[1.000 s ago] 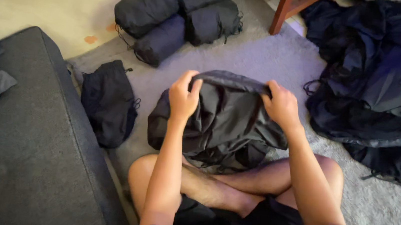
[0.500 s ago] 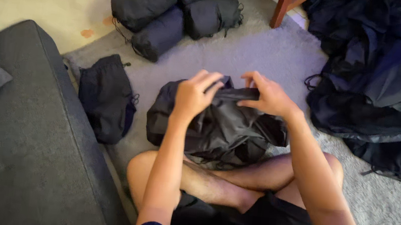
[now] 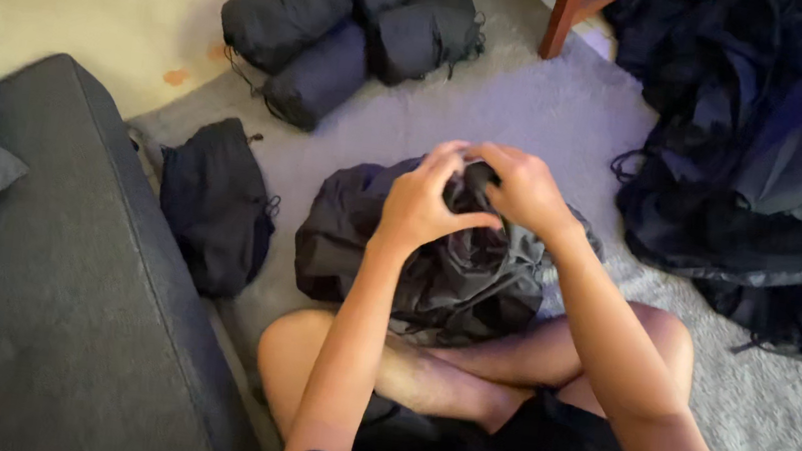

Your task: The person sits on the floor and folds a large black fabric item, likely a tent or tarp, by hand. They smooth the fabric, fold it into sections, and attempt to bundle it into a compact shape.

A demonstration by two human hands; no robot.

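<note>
Seated cross-legged on grey carpet (image 3: 556, 102). Crumpled dark grey nylon garment (image 3: 437, 260) propped against shins — handy for bunching. Left hand (image 3: 421, 201) and right hand (image 3: 523, 189) meet at its top, fingers pinched closed on gathered fabric. Rolled black bundles (image 3: 343, 27) stacked well apart.

A crumpled bag (image 3: 436, 270) lies on the rug (image 3: 555, 112) before crossed legs, sofa (image 3: 38, 315) left, fabric heap (image 3: 771, 157) right, rolled bundles (image 3: 342, 32) beyond.
</note>
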